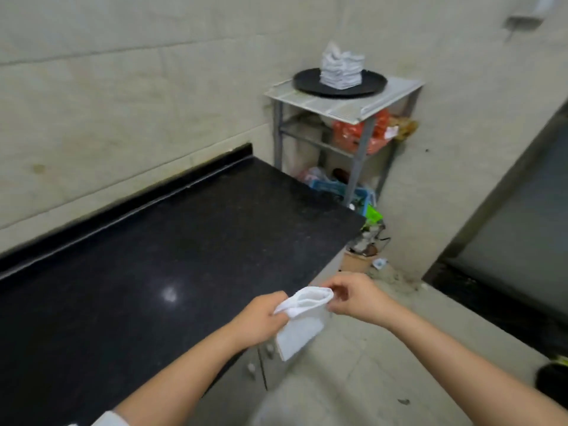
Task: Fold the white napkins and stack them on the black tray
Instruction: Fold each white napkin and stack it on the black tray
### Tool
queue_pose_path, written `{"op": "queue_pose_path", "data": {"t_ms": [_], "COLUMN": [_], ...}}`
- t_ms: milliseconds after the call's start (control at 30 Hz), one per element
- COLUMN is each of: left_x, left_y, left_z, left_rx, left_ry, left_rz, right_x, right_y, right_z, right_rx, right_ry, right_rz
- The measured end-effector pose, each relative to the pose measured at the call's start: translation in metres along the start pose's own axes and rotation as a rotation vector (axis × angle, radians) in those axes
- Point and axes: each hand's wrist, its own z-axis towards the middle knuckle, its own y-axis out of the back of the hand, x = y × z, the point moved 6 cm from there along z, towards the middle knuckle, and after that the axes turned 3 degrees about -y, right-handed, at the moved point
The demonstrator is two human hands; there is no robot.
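A white napkin (302, 321) hangs in the air between my hands, just off the front right corner of the black counter (159, 256). My left hand (261, 318) grips its left top corner and my right hand (353, 298) pinches its right top edge, with the top folded over. Far off, a round black tray (309, 84) rests on a metal rack (396, 90) by the wall. A stack of folded white napkins (340, 70) stands on the tray, its top piece crumpled upward.
The rack's lower shelves hold orange bags (350, 133) and a blue crate (329, 186). Clutter and a cardboard box (356, 261) lie on the floor by the counter's end. A dark door (516, 216) is at the right.
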Motion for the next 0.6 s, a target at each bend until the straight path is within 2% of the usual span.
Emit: {"op": "queue_pose_path", "data": {"t_ms": [67,167,300,433,600], "left_x": [-0.024,-0.047,-0.080,-0.115,-0.169], "left_y": [-0.020,-0.038,-0.039,-0.032,0.021], "left_z": [0.039,0.095,0.169,0.263,0.382], "left_rx": [0.098,0.171,0.158,0.120,0.039], "left_ry": [-0.059,-0.121,-0.190,-0.346,-0.473], "left_rz": [0.038,0.080,0.021,0.330,0.452], "right_x": [-0.024,-0.055,-0.085,-0.109,-0.122], "right_y": [0.037,0.086,0.143,0.210,0.322], "right_z": [-0.001,0.009,0.043,0.098,0.166], "right_rx": [-0.099,-0.144,-0.143,-0.148,-0.198], "right_ry": [0.058,0.067,0.034,0.022,0.028], "right_rz": [-0.101,-0.171,-0.231,-0.276,-0.334]}}
